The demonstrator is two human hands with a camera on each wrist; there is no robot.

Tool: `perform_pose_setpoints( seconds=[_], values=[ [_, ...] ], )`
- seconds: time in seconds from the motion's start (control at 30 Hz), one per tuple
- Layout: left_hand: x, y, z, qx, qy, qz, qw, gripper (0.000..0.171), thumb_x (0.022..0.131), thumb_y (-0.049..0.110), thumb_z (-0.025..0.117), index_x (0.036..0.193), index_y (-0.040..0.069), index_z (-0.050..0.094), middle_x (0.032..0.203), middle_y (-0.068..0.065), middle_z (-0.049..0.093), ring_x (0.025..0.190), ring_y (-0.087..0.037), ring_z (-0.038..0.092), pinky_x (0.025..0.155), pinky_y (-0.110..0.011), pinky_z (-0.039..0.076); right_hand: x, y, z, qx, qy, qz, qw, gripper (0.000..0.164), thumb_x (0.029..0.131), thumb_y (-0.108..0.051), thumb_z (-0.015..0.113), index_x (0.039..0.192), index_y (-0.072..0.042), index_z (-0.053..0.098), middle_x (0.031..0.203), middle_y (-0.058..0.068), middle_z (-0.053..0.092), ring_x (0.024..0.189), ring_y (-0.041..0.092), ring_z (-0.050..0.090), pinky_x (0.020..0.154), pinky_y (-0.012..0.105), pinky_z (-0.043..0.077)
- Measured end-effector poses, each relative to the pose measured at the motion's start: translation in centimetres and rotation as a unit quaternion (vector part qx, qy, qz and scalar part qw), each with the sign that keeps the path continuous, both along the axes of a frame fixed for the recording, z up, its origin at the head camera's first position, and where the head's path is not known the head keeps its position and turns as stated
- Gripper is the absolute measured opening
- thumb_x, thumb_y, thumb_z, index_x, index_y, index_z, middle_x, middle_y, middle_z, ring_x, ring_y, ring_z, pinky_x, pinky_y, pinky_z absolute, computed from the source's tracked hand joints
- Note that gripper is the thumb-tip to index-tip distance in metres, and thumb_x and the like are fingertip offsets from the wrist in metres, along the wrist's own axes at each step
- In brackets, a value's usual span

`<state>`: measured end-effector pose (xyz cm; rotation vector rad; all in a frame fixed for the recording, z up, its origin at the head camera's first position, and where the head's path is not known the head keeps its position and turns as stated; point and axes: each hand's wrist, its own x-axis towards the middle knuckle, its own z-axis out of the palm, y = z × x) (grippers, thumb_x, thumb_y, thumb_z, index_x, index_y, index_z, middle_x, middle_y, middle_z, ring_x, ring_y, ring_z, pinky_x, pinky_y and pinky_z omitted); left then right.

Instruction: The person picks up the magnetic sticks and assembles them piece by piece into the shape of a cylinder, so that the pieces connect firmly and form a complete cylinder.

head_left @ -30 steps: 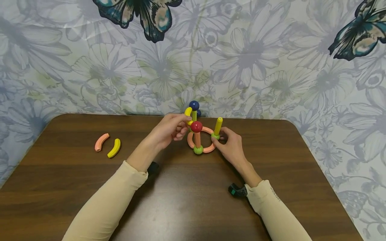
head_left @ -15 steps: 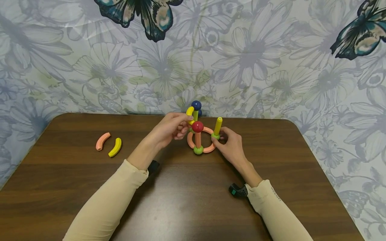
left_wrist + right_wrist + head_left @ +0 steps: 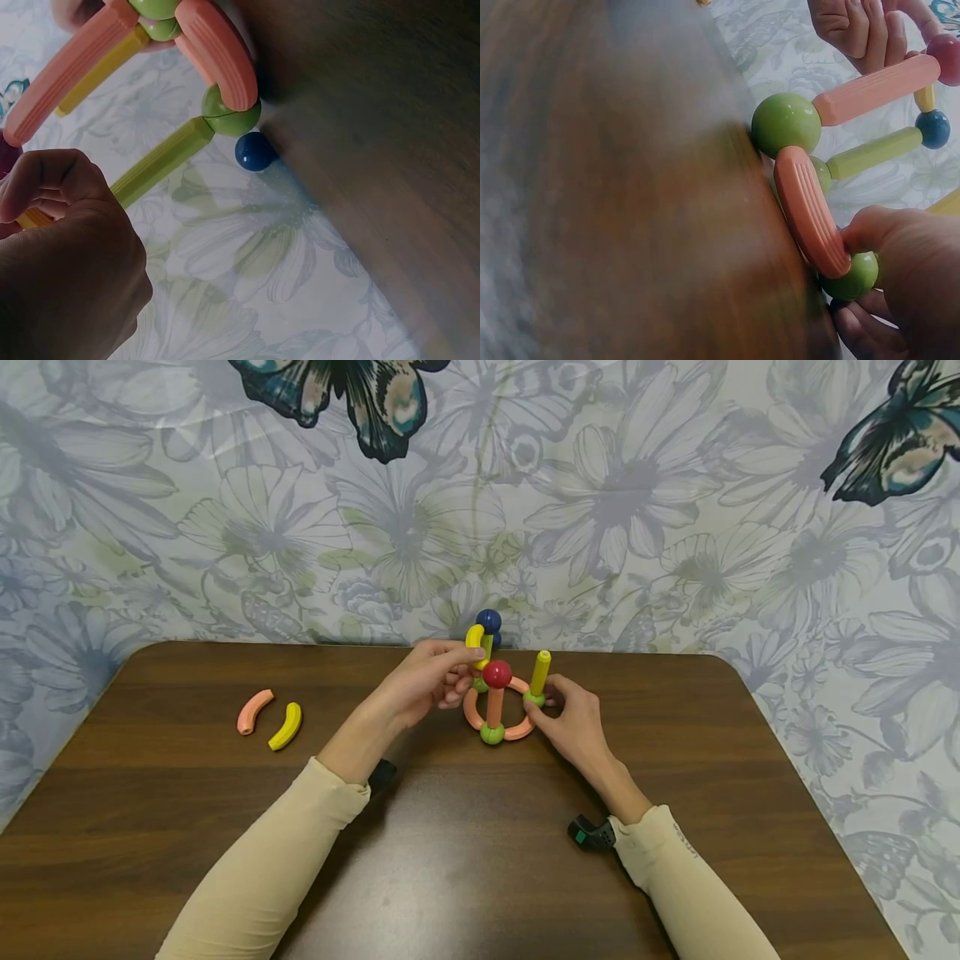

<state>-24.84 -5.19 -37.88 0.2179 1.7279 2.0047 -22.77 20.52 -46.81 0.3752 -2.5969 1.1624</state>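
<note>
A rod-and-ball building toy stands on the table, its ring of curved pink sticks [image 3: 517, 732] joined by green balls. From the front green ball [image 3: 492, 734] rises a pink stick [image 3: 495, 708] topped by a red ball [image 3: 497, 674]. A light green stick [image 3: 161, 163] behind it carries a blue ball [image 3: 489, 621]. My left hand [image 3: 427, 683] pinches a curved yellow stick [image 3: 475, 636] between the red and blue balls; its end contacts are partly hidden. With thumb and fingers, my right hand [image 3: 576, 724] grips the right green ball [image 3: 855, 277], under an upright yellow stick [image 3: 541, 672].
A curved pink stick [image 3: 255, 712] and a curved yellow stick [image 3: 285, 727] lie on the left of the brown table [image 3: 465, 860]. Another blue ball [image 3: 256, 151] sits behind the toy near the table's back edge. Flower-patterned wall covering [image 3: 600, 527] rises behind.
The red ball and the held yellow stick have shifted slightly right, with the left hand following. The pink upright leans a little more to the right. The right hand stays nearly still.
</note>
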Motion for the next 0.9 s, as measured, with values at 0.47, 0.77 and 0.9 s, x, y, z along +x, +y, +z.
perform_pose_setpoints(
  seconds=[0.47,0.77,0.9],
  values=[
    [0.03,-0.02,-0.09,0.014,0.002,-0.007,0.9999,0.023,0.104,0.024,0.065,0.091,0.005,0.067,0.063,-0.002,0.049,0.052,-0.011,0.039,0.05,-0.024,0.032,-0.04,-0.16,0.2,0.004,-0.008,-0.005,1.0,0.025,0.093,-0.019,0.082,0.113,-0.007,0.073,0.104,0.01,0.077,0.094,0.025,0.075,0.086,0.042,0.062],
    [-0.32,0.17,-0.67,0.042,0.006,-0.009,0.9991,0.024,0.105,0.024,0.065,0.091,0.004,0.067,0.063,-0.002,0.051,0.052,-0.014,0.042,0.049,-0.023,0.034,-0.36,-0.01,0.31,-0.003,-0.009,-0.003,1.0,0.023,0.093,-0.018,0.082,0.111,-0.007,0.074,0.103,0.009,0.077,0.091,0.023,0.075,0.085,0.04,0.063],
    [-0.34,0.17,-0.69,0.044,0.004,-0.007,0.999,0.024,0.105,0.024,0.065,0.092,0.003,0.066,0.063,-0.002,0.05,0.052,-0.014,0.042,0.05,-0.023,0.033,-0.45,0.14,0.38,-0.004,-0.011,-0.001,1.0,0.023,0.092,-0.018,0.082,0.111,-0.006,0.074,0.104,0.01,0.077,0.092,0.024,0.076,0.085,0.04,0.063]
  ],
)
